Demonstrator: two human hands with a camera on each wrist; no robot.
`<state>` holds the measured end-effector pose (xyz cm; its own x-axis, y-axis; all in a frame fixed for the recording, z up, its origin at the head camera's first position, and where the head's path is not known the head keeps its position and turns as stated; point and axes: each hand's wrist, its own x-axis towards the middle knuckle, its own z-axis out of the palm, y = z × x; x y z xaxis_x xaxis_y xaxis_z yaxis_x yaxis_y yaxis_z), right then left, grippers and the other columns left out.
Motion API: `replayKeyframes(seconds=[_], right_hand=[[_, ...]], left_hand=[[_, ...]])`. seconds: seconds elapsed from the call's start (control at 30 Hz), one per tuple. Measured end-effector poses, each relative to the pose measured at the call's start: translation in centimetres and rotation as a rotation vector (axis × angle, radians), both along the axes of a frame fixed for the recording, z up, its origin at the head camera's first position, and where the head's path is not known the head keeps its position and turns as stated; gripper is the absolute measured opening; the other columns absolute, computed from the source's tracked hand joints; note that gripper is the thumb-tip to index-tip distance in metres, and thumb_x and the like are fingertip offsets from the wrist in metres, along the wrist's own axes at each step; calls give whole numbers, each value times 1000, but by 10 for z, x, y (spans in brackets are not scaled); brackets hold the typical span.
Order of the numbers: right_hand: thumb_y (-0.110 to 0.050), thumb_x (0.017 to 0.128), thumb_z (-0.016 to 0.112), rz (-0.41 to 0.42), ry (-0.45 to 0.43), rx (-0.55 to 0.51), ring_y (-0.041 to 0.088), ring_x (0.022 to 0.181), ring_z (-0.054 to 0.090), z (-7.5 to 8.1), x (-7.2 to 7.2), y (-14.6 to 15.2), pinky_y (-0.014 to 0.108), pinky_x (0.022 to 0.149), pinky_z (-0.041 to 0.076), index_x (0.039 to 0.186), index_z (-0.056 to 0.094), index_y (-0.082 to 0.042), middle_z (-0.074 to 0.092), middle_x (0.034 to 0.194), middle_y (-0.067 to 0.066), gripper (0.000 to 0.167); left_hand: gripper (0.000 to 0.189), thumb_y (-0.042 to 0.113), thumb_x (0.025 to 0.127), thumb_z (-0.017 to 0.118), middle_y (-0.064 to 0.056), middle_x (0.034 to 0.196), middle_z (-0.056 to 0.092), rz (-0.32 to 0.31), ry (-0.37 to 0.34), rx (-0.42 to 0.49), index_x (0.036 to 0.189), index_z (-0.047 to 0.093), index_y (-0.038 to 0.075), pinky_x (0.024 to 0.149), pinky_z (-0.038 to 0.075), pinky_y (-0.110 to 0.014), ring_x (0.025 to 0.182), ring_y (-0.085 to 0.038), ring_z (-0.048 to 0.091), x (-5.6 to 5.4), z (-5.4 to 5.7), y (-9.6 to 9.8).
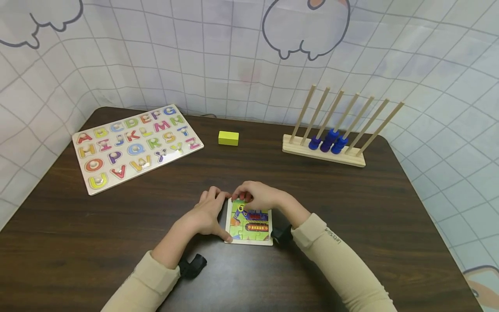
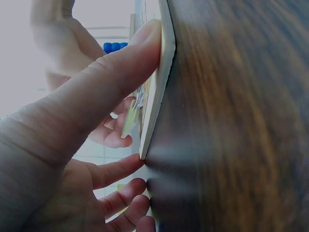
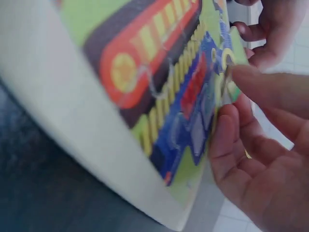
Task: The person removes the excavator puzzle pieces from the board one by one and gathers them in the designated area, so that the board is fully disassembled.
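Observation:
A small square jigsaw puzzle [image 1: 255, 236], a blue and red digger on green in a pale wooden frame, lies on the table. My left hand [image 1: 206, 212] spans the frame's left side. Its straight thumb [image 2: 120, 60] presses on the near left corner, and its index finger [image 2: 120, 170] touches the far left corner. Over the far left part of the picture, my right hand [image 1: 259, 195] pinches a green puzzle piece [image 2: 129, 118] between thumb and fingers. That piece stands tilted against the puzzle; whether its lower edge sits in the frame is hidden by my fingers.
An alphabet board [image 1: 146, 173] with knobbed letters lies at the back left. A yellow block [image 1: 228, 138] is at the back middle. To the back right stands a wooden peg rack [image 1: 323, 158] with upright rods and several blue beads. A patterned cloth [image 1: 234, 65] hangs behind.

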<state>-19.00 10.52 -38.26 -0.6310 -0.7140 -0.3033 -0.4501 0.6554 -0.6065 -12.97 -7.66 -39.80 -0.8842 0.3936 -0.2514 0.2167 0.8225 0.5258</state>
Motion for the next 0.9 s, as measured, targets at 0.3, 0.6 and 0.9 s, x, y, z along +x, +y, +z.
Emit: replayKeyframes(seconds=[0.3, 0.6, 0.9], right_hand=[[-1, 86, 58, -30, 16, -116, 12, 71, 51, -6, -3, -1, 23, 68, 43, 97, 66, -7, 58, 81, 2, 15], [-3, 85, 61, -97, -80, -143, 13, 74, 56, -2, -10, 5, 25, 72, 46, 94, 66, -5, 62, 80, 2, 10], [-4, 85, 61, -144, -69, -180, 12, 77, 58, 5, -8, 11, 26, 76, 46, 92, 67, -6, 63, 82, 1, 9]], left_hand=[[102, 42, 51, 88, -11, 124, 31, -6, -10, -6, 133, 38, 8, 90, 36, -44, 109, -28, 30, 0, 0, 0], [103, 41, 50, 89, -11, 123, 32, -14, 5, 29, 133, 38, 8, 90, 36, -44, 108, -28, 31, 1, 1, -1], [104, 42, 48, 89, -11, 122, 33, -21, 30, 31, 132, 39, 8, 89, 36, -44, 108, -28, 31, 1, 0, -2]])
